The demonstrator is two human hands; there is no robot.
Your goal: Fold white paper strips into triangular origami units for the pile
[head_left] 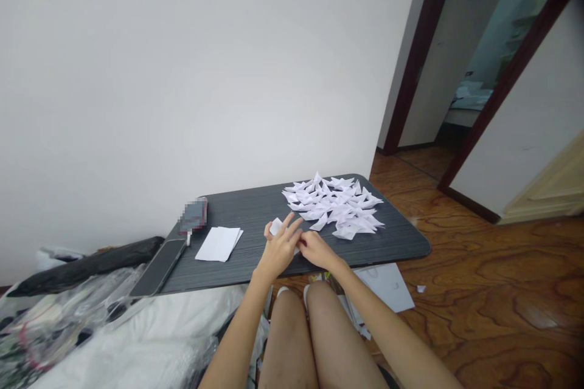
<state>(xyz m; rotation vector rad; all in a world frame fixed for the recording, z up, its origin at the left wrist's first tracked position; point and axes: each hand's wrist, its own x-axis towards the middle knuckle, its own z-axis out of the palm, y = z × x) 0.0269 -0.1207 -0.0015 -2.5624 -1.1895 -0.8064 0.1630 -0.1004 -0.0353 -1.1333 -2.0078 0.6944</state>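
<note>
Pinching a small paper piece point(276, 227) in my left hand point(279, 249), right hand point(314, 249) touching beside; folded-paper pile point(335, 205) lies at one o'clock.

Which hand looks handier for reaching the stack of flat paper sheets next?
Probably the left hand. The stack of flat paper sheets lies on the dark table to its left, while the right hand sits nearer the pile of folded paper pieces. Both hands hold a small paper piece.
</note>
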